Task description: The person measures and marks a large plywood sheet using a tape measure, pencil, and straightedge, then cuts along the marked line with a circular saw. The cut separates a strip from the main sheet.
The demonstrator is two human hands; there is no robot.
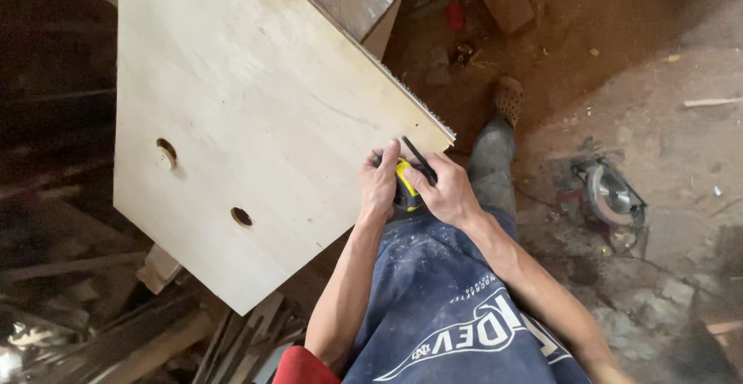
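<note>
While both forearms angle up-left, left hand (379, 183) and right hand (447, 192) clamp fingers on yellow-black tape measure (405, 184), mostly hidden, at pale plywood board (255, 105) edge.

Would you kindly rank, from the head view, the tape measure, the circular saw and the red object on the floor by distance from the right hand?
1. Tape measure: in the right hand, at the plywood's edge.
2. Circular saw: on the floor, to the right.
3. Red object: on the floor, near the top.
</note>
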